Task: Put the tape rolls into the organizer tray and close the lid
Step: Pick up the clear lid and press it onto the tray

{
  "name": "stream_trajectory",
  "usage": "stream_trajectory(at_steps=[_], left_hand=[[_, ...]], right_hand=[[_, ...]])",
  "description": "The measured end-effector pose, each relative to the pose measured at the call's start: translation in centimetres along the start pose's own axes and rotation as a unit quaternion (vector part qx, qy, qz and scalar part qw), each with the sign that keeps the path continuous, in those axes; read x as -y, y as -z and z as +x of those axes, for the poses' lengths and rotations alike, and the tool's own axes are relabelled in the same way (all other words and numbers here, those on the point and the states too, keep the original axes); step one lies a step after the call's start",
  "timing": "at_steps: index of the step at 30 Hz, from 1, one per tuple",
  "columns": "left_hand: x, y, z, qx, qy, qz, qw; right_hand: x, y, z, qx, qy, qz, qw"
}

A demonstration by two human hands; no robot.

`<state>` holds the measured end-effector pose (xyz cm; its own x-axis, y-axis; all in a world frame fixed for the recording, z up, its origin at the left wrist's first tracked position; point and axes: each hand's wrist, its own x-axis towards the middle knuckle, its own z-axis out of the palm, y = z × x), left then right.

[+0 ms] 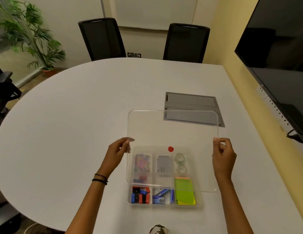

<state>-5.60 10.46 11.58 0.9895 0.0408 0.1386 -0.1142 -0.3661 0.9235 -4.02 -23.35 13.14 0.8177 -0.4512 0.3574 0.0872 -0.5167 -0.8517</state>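
Clear lid (172,132) held over the tray (164,204)

Left hand (117,152) pinches its left edge; right hand (223,153) pinches the right; two tape rolls (180,163) sit in the tray's far right compartment, near the table's (79,115) front edge.

An office meeting room.
A large rounded white table (79,115) with a grey cable hatch (191,102) set near its right edge, two black mesh chairs (101,38) at its far edge, a wall-mounted dark screen (279,48), a whiteboard (152,10) and a potted plant (29,34).
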Motion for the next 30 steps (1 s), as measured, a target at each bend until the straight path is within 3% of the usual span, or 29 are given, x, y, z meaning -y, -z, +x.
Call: stream_trajectory(at_steps=[6, 12, 23, 30], left_hand=[[4.2, -2.4, -0.8, 0.027, 0.096, 0.05, 0.994], [8.0, -4.1, -2.0, 0.073, 0.173, 0.129, 0.974], [9.2, -4.7, -2.8, 0.12, 0.218, 0.219, 0.943], [10.3, -4.5, -2.8, 0.153, 0.24, 0.182, 0.941]], right_hand=[[-3.9, -0.9, -2.0, 0.05, -0.082, -0.126, 0.987], [-6.1, -2.2, -3.7, 0.137, -0.163, -0.157, 0.964], [-8.4, -4.8, -5.2, 0.182, -0.182, -0.213, 0.943], [-9.4, -4.9, -5.4, 0.202, -0.18, -0.219, 0.938]])
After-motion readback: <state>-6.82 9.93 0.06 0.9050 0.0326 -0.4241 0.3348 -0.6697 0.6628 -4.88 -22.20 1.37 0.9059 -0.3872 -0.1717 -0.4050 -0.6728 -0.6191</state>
